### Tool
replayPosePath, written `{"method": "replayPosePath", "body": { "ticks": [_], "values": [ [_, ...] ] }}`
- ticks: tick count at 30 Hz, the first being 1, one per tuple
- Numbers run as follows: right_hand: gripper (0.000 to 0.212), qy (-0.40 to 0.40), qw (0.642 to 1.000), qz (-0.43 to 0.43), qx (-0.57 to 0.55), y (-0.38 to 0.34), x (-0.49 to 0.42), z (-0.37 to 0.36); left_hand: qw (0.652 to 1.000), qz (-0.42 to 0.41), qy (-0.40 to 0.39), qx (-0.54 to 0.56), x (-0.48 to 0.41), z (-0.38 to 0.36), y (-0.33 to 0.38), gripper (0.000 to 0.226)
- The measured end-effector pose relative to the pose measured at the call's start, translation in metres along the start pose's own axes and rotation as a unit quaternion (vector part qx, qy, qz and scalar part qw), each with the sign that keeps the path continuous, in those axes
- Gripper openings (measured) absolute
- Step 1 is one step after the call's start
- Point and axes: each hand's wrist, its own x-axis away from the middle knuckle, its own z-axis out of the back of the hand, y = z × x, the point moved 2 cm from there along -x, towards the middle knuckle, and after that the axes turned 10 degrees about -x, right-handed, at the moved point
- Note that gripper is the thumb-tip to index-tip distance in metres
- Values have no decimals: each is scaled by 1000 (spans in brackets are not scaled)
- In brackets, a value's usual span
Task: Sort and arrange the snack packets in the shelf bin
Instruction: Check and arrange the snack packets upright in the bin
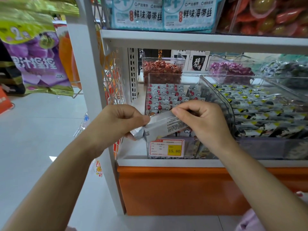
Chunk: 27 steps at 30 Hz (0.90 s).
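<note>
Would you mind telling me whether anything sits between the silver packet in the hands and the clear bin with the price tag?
Nothing visible does. The left hand and right hand hold the silver packet right before the clear bin, whose top is open; rows of packets already fill its rear.

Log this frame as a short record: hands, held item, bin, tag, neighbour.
left hand: grips the left end of the silver snack packets
right hand: pinches their top edge
target: clear bin, rows of white-and-red packets inside
price tag: 15.80, on that bin's front
neighbour: right bin, holding yellow-and-black packets
</note>
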Motion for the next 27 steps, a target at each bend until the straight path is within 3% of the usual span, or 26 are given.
{"method": "replayPosePath", "body": {
  "ticks": [3,8,13,18,27],
  "values": [
    [18,15,1000,-7,-7,1,0,0,1000,-14,12,-11,0,1,1,40],
    [10,52,999,-3,12,2,0,1,1000,-19,12,-21,1,-5,0,31],
    [14,-47,990,-123,-40,5,-7,14,997,-47,41,-34,0,-3,-1,16],
    [13,-101,979,-163,-74,6,-12,25,996,-58,43,-57,-1,-8,0,20],
    [12,-72,964,-197,-166,14,-14,20,996,-52,62,-27,-4,-9,-4,22]
  ]
}}
